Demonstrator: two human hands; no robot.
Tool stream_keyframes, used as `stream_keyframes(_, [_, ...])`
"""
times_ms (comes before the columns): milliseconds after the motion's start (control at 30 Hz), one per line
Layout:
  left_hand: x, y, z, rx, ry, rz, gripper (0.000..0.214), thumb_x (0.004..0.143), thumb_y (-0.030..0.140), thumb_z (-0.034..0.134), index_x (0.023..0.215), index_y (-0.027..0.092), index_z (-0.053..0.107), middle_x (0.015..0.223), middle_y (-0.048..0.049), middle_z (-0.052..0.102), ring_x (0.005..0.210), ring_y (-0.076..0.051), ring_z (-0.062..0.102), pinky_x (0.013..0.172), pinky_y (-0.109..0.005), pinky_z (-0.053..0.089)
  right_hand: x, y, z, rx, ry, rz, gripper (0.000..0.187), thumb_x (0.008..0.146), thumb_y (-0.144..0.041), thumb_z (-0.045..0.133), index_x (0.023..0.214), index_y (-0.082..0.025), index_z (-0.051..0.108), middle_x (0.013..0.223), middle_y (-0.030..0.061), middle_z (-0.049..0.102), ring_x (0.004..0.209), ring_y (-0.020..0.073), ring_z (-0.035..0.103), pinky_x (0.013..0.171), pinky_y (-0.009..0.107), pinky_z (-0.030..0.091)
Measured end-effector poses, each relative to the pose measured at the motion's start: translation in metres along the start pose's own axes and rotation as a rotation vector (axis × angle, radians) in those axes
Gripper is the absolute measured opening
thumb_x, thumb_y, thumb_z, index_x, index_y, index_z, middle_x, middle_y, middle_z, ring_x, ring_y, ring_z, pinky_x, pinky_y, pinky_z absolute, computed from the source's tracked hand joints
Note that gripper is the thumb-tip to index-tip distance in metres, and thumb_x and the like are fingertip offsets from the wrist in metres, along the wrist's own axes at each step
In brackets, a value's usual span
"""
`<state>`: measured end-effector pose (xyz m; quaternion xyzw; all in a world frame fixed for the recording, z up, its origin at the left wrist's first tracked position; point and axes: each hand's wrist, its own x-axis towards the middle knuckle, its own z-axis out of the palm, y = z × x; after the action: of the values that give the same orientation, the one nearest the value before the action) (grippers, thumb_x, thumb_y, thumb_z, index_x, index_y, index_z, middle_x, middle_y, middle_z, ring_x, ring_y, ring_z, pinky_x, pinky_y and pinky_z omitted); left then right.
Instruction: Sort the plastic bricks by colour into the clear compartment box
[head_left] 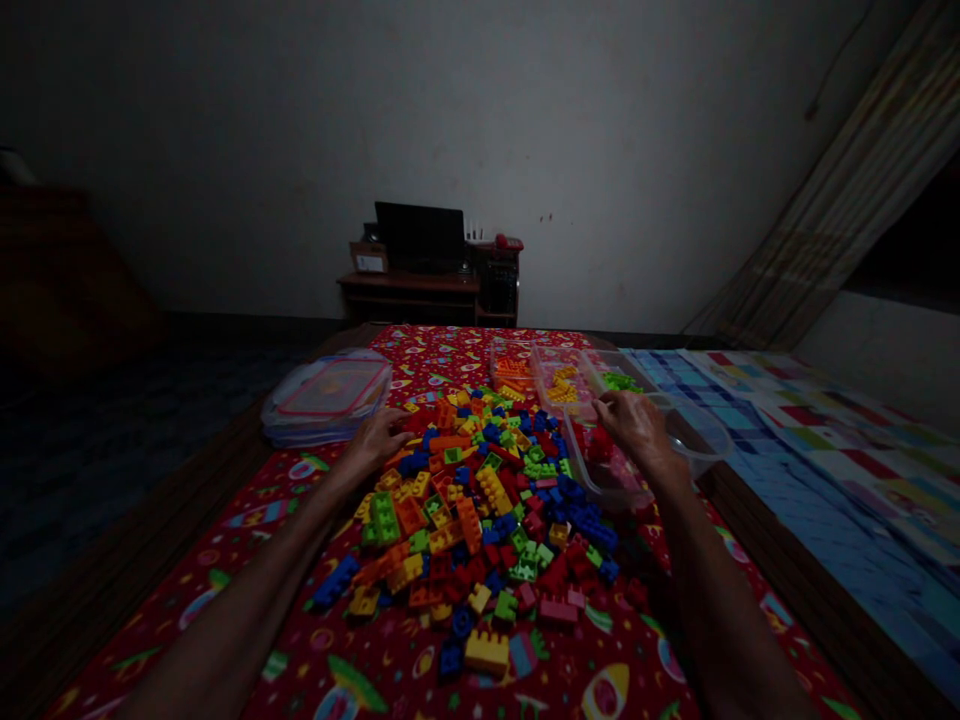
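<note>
A large heap of toy building bricks (493, 490) in yellow, orange, green, blue and red spreads over the middle of the table. At its left edge is my left hand (377, 438), fingers and thumb apart and close to the bricks, with nothing visible in its grasp. My right hand (637, 428) hovers over a clear plastic container (604, 493) with red bricks (599, 445) inside. Its fingers are curled together and point down; whatever they may hold is hidden.
Other clear containers stand behind, holding orange bricks (513, 372), yellow bricks (564, 385) and green bricks (622, 382). A further clear container (709, 440) is at the right. Stacked lids (330, 395) lie left on the red patterned cloth (450, 350). A bed (780, 460) adjoins the right side.
</note>
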<state>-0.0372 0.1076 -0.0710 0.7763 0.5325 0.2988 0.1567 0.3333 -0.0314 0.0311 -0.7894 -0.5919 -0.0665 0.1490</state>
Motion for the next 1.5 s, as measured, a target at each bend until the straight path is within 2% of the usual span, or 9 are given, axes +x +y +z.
stream_keyframes(200, [-0.002, 0.013, 0.000, 0.122, 0.047, -0.025, 0.043, 0.063, 0.058, 0.058, 0.073, 0.018, 0.069, 0.086, -0.0109, 0.065, 0.083, -0.027, 0.061, 0.078, -0.036, 0.049, -0.004, -0.011, -0.004, 0.046, 0.070, -0.079, 0.031, 0.090, -0.032, 0.043, 0.090, -0.019, 0.072, 0.085, 0.0087, 0.073, 0.079, 0.0202, 0.066, 0.064, 0.026, 0.039])
stream_keyframes(333, [-0.003, 0.023, -0.007, 0.173, 0.084, 0.006, 0.033, 0.063, 0.051, 0.058, 0.065, 0.018, 0.065, 0.084, -0.0115, 0.064, 0.084, -0.027, 0.061, 0.079, -0.035, 0.047, -0.007, -0.015, -0.011, 0.063, 0.087, -0.080, 0.033, 0.091, -0.031, 0.042, 0.089, -0.018, 0.072, 0.085, 0.0093, 0.073, 0.077, 0.0193, 0.066, 0.062, 0.025, 0.039])
stream_keyframes(567, [-0.008, 0.056, -0.038, 0.107, 0.141, -0.047, 0.033, 0.073, 0.044, 0.049, 0.083, 0.019, 0.067, 0.081, -0.0053, 0.070, 0.073, -0.020, 0.062, 0.067, -0.026, 0.046, -0.007, -0.015, -0.012, 0.151, 0.155, -0.123, 0.032, 0.091, -0.030, 0.043, 0.087, -0.017, 0.072, 0.083, 0.0091, 0.072, 0.074, 0.0187, 0.066, 0.065, 0.025, 0.041])
stream_keyframes(700, [-0.016, 0.090, -0.036, -0.099, 0.054, 0.045, 0.039, 0.072, 0.051, 0.053, 0.086, 0.018, 0.069, 0.081, -0.0049, 0.071, 0.072, -0.020, 0.063, 0.067, -0.027, 0.048, -0.011, -0.024, -0.004, 0.301, 0.161, -0.274, 0.028, 0.091, -0.030, 0.046, 0.099, -0.018, 0.070, 0.088, 0.0082, 0.072, 0.074, 0.0171, 0.066, 0.068, 0.026, 0.044])
stream_keyframes(833, [-0.029, 0.120, -0.021, -0.303, -0.111, 0.123, 0.043, 0.072, 0.055, 0.056, 0.087, 0.017, 0.070, 0.084, -0.0054, 0.072, 0.074, -0.021, 0.065, 0.068, -0.029, 0.050, -0.022, -0.042, 0.010, 0.402, 0.104, -0.559, 0.033, 0.089, -0.029, 0.053, 0.119, -0.018, 0.061, 0.105, 0.0117, 0.069, 0.090, 0.0193, 0.064, 0.079, 0.032, 0.047])
stream_keyframes(1000, [-0.041, 0.137, -0.013, -0.361, -0.168, 0.108, 0.043, 0.073, 0.055, 0.057, 0.090, 0.018, 0.071, 0.088, -0.0053, 0.073, 0.081, -0.023, 0.066, 0.073, -0.030, 0.051, -0.033, -0.060, 0.029, 0.440, 0.044, -0.769, 0.037, 0.088, -0.024, 0.056, 0.123, -0.016, 0.056, 0.112, 0.0138, 0.065, 0.101, 0.0204, 0.060, 0.083, 0.033, 0.046])
stream_keyframes(1267, [-0.041, 0.133, -0.006, -0.427, -0.197, 0.100, 0.047, 0.070, 0.053, 0.061, 0.096, 0.015, 0.070, 0.090, -0.0075, 0.073, 0.081, -0.024, 0.067, 0.072, -0.033, 0.053, -0.037, -0.070, 0.030, 0.381, -0.078, -0.742, 0.018, 0.087, -0.020, 0.053, 0.097, -0.014, 0.066, 0.088, 0.0085, 0.069, 0.079, 0.0156, 0.061, 0.068, 0.023, 0.039])
stream_keyframes(1367, [-0.041, 0.135, -0.008, -0.382, -0.187, 0.121, 0.045, 0.072, 0.049, 0.059, 0.100, 0.016, 0.069, 0.094, -0.0075, 0.073, 0.082, -0.023, 0.067, 0.074, -0.033, 0.053, -0.033, -0.063, 0.022, 0.338, -0.041, -0.702, 0.015, 0.086, -0.020, 0.053, 0.093, -0.015, 0.065, 0.082, 0.0060, 0.068, 0.073, 0.0136, 0.058, 0.064, 0.023, 0.036])
stream_keyframes(1500, [-0.039, 0.131, -0.014, -0.242, -0.156, 0.163, 0.034, 0.074, 0.045, 0.056, 0.093, 0.020, 0.071, 0.096, -0.0054, 0.073, 0.088, -0.023, 0.066, 0.082, -0.033, 0.051, -0.022, -0.041, 0.013, 0.180, 0.058, -0.500, 0.019, 0.089, -0.026, 0.049, 0.090, -0.016, 0.065, 0.079, 0.0058, 0.067, 0.069, 0.0141, 0.057, 0.062, 0.024, 0.035])
